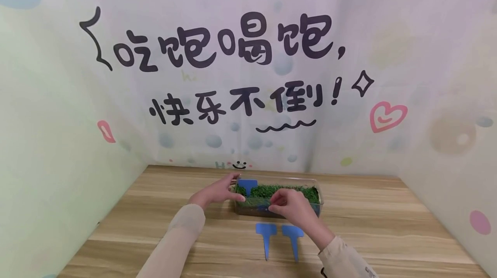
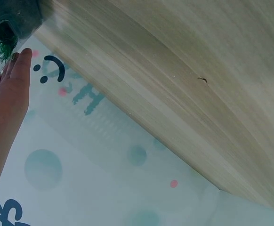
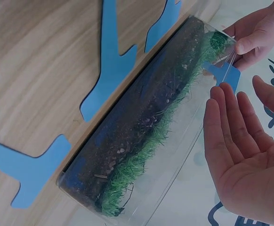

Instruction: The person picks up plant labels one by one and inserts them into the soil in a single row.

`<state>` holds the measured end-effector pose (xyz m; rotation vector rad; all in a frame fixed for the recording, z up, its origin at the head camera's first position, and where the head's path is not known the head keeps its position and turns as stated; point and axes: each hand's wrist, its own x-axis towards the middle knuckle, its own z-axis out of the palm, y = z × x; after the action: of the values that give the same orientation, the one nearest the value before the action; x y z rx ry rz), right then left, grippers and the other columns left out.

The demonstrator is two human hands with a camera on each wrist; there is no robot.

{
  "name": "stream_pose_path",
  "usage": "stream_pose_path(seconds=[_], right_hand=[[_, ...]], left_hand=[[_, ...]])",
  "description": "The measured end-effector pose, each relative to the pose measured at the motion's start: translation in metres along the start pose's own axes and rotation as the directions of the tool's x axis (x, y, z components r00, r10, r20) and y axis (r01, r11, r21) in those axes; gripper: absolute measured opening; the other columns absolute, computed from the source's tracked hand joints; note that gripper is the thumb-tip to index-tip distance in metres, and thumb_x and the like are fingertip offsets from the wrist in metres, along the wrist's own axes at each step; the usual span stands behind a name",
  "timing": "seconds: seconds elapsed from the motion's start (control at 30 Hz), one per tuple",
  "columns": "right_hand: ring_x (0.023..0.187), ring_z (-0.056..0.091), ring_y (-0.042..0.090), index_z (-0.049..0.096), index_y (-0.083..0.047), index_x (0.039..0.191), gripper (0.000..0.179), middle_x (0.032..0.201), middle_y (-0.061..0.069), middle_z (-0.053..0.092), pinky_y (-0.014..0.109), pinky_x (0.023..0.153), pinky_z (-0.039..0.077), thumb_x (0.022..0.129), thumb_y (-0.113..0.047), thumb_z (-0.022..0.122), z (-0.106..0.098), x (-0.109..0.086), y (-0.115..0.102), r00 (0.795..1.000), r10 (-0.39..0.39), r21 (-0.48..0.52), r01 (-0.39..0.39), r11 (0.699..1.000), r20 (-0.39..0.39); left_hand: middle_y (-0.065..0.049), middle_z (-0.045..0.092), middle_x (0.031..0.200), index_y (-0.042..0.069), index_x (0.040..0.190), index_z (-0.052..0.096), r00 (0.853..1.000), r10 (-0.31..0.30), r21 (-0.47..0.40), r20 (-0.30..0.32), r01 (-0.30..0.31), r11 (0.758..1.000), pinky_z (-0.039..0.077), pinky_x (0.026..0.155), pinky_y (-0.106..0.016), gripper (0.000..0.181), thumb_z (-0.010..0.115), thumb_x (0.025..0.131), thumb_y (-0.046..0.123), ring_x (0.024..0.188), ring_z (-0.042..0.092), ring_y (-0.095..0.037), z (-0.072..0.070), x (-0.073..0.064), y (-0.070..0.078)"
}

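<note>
A clear plastic box [image 3: 174, 174] holds dark soil [image 3: 141, 103] with green grass [image 3: 141, 160] over it. My left hand [image 1: 217, 192] grips the box's left end, thumb at the front and fingers behind. Close by that hand, a blue T-shaped plant label [image 1: 247, 184] stands upright in the grass. My right hand [image 1: 291, 205] is at the box's front side; in the right wrist view its fingers are extended, the thumb is apart and the palm holds nothing. Blue plant labels [image 3: 111, 61] lie in front of the box; the rightmost label [image 3: 33, 174] is hidden behind my right forearm in the head view.
The box stands on a wood-grain table [image 1: 155, 226], its long side facing me. Behind the table hangs a pale printed cloth [image 1: 217, 140] with dark lettering, and similar walls flank both sides. Faint blue reflections show in the box's front wall.
</note>
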<state>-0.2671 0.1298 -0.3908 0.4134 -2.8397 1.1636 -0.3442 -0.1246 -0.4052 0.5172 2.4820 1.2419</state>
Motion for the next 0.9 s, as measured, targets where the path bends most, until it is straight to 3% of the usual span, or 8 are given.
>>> stream_pose_path(seconds=[0.9], right_hand=[[0.075,0.066,0.009,0.072,-0.008,0.094,0.01,0.083,-0.002,0.073,0.028,0.064,0.054,0.088,-0.016,0.076,0.0071,-0.0017,0.0063,0.996,-0.02,0.025,0.018,1.0,0.085]], left_hand=[[-0.018,0.024,0.164,0.007,0.159,0.019,1.0,-0.005,-0.011,-0.003,0.005,1.0,0.029,0.122,-0.054,0.087,0.072,0.093,0.027,0.151,0.026,-0.038,0.0,0.002,-0.0015]])
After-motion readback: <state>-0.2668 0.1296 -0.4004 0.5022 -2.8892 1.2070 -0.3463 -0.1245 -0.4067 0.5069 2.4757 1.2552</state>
